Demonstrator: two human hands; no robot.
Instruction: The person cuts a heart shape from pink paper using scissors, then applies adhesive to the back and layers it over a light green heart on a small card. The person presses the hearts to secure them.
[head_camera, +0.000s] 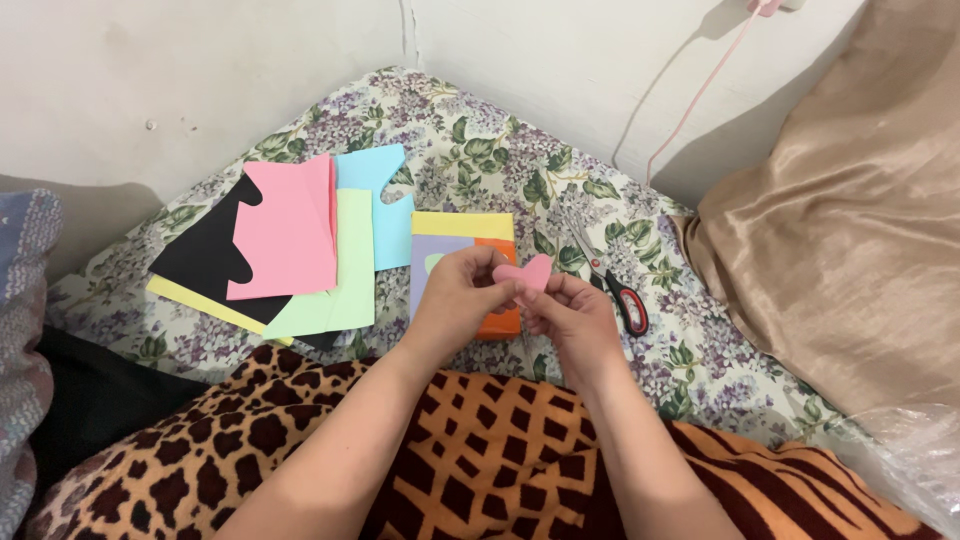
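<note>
A small pink paper heart (529, 272) is pinched between both my hands above the bed. My left hand (459, 296) grips its left lobe with fingertips. My right hand (572, 318) holds its lower right side. Beneath my hands lies a stack of coloured sheets (463, 240), yellow, lilac and orange. Red-handled scissors (612, 284) rest on the floral bedsheet (480, 150) just right of my right hand.
Cut paper sheets lie fanned at the left: pink (290, 228), black (205, 250), light green (345, 275), blue (385, 200). A tan satin pillow (860, 240) fills the right. A leopard-print cushion (480, 460) covers my lap. A pink cable (700, 90) runs down the wall.
</note>
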